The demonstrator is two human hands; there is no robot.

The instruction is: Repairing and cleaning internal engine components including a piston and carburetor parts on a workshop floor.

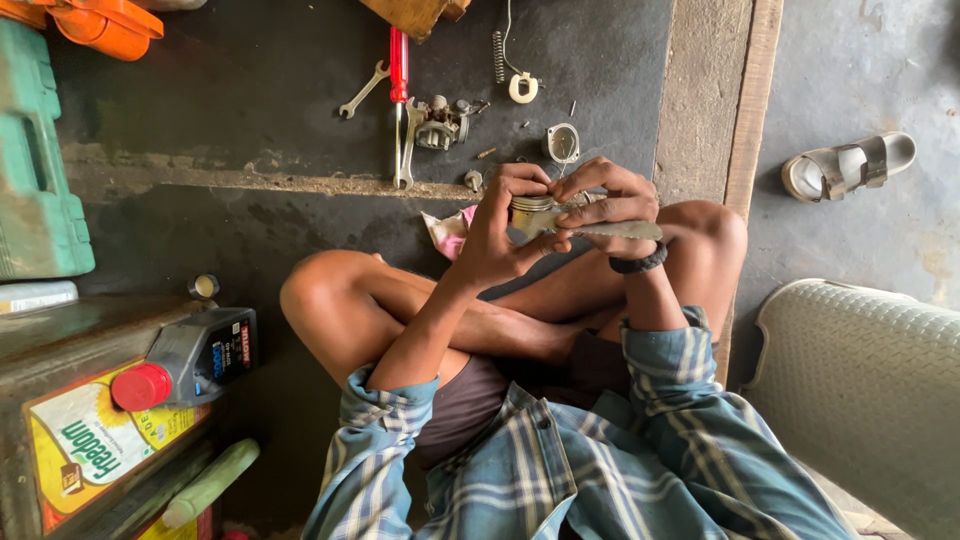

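Dark, oil-stained rubber mat (250, 100) on a workshop floor, seen from above over crossed bare legs.

Left hand (497, 232) wrapped around a small round silver metal part (531, 212), fingers curled over its top, thumb underneath. Right hand (607, 197) pinching the same part from the other side, also clamped on a flat grey metal tool (622, 230) poking out sideways toward the right knee. All held up just above the knees, over a crumpled pink-and-white rag (447, 230).

Just beyond the hands on the mat: small metal cup (562, 143), grey carburettor body (440, 124), red-handled screwdriver (398, 72), open-ended steel spanner (362, 90), coiled spring with white ring (512, 72).

Further out: green plastic toolcase (35, 160) at far left, grey oil bottle with red cap (190, 358) on a yellow-labelled tin (90, 440), pale grey sandal (848, 166) on the concrete to the right.
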